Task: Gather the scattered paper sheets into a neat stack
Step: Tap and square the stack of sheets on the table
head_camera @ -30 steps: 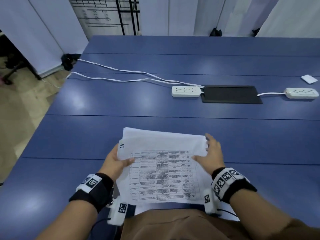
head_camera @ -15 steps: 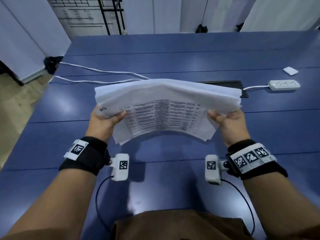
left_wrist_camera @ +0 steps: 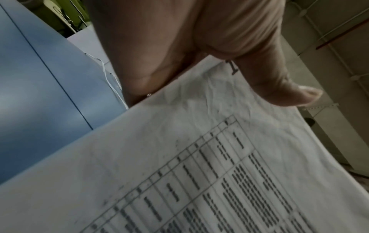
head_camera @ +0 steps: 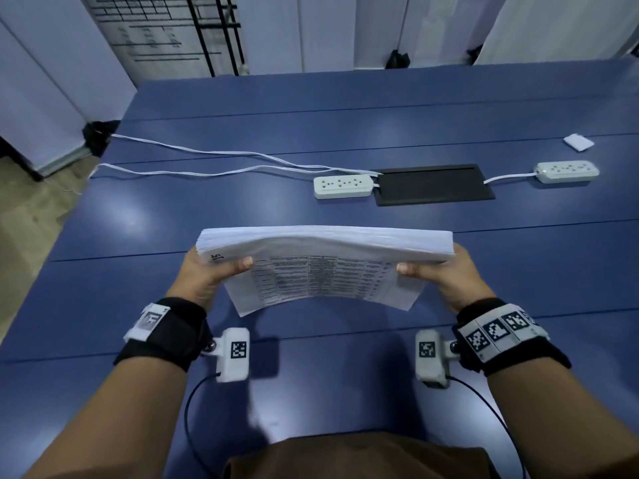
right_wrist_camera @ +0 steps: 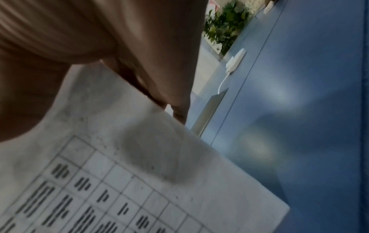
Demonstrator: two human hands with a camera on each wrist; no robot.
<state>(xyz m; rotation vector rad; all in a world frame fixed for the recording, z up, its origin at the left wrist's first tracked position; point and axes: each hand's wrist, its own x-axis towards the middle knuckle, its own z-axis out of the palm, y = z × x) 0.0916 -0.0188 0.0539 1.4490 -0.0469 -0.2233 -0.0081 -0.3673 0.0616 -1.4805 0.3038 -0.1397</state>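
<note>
A thick stack of white paper sheets (head_camera: 325, 250) with a printed table on its near face stands on edge over the blue table (head_camera: 173, 219), its top edge looking even. My left hand (head_camera: 211, 271) grips the stack's left end, thumb on the near face, fingers hidden behind. My right hand (head_camera: 435, 274) grips the right end the same way. In the left wrist view the thumb (left_wrist_camera: 279, 88) presses the printed sheet (left_wrist_camera: 179, 165). The right wrist view shows the palm (right_wrist_camera: 79, 39) over the sheet (right_wrist_camera: 119, 173). Whether the stack's bottom edge touches the table is hard to tell.
Two white power strips (head_camera: 343, 186) (head_camera: 567, 172) with cables lie beyond the stack, either side of a black cable hatch (head_camera: 434, 184). A small white item (head_camera: 578, 142) sits far right. The table's left edge (head_camera: 65, 216) drops to the floor.
The sheets lay flat a second ago; both hands lifted them, turned them up on edge, and brought them down and closer, with the edges now lined up more evenly.
</note>
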